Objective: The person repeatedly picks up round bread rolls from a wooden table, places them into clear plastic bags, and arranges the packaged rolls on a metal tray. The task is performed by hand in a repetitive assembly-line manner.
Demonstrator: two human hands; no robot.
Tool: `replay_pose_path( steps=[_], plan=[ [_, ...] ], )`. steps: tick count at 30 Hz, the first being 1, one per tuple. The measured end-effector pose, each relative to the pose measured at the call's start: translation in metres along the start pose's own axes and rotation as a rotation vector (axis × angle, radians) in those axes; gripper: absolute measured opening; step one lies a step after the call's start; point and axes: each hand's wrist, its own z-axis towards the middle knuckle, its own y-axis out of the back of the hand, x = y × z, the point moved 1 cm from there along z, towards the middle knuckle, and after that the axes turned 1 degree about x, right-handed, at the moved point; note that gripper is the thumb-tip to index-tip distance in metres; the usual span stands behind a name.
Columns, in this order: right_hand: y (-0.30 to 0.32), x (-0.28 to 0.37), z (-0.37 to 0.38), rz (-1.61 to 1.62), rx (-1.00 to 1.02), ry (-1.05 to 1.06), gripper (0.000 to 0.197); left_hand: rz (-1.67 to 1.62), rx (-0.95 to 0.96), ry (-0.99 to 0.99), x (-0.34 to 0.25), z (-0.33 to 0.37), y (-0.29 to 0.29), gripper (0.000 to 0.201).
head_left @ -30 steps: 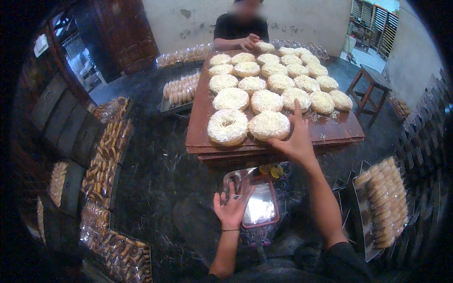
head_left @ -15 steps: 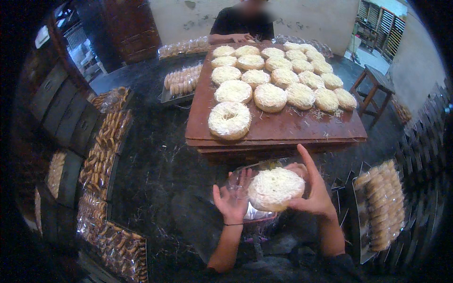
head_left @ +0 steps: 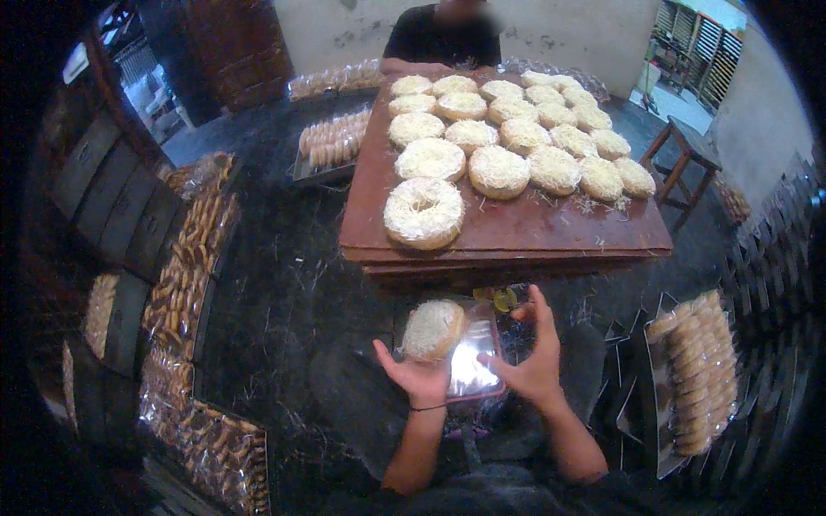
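A round bun topped with shredded cheese (head_left: 433, 329) rests on the palm and fingers of my left hand (head_left: 416, 376). Whether a clear bag wraps this bun is hard to make out. To its right, my right hand (head_left: 535, 361) holds nothing, its thumb and fingers apart. The right thumb is close to or touching a shiny stack of clear plastic bags (head_left: 475, 365) in a pink-rimmed tray on my lap. Beyond my hands, several more cheese-topped buns (head_left: 499, 172) sit in rows on a reddish-brown table (head_left: 533, 236); the nearest is ring-shaped (head_left: 423, 213).
Trays of bagged bread line the floor at left (head_left: 206, 456) and right (head_left: 697, 370), with another tray (head_left: 331, 142) left of the table. A wooden stool (head_left: 684, 159) stands at the right. Across the table sits a person in a dark shirt (head_left: 430, 39).
The bun has moved left and up from between both hands onto my left hand. My right hand has let go of it and come down to the plastic bags.
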Motion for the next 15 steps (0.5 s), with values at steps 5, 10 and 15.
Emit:
replay_pose_path(
  steps=[5, 10, 15],
  plan=[
    [-0.017, -0.032, -0.013, 0.566, 0.071, -0.476, 0.048, -0.033, 0.138, -0.019, 0.012, -0.013, -0.033, 0.095],
    [-0.015, 0.005, 0.040, 0.270, 0.093, -0.027, 0.015, 0.022, -0.142, 0.044, 0.002, -0.015, -0.006, 0.087],
    [-0.028, 0.032, 0.030, -0.402, 0.348, 0.691, 0.027, 0.120, -0.072, 0.196, 0.021, -0.027, -0.019, 0.066]
  ],
)
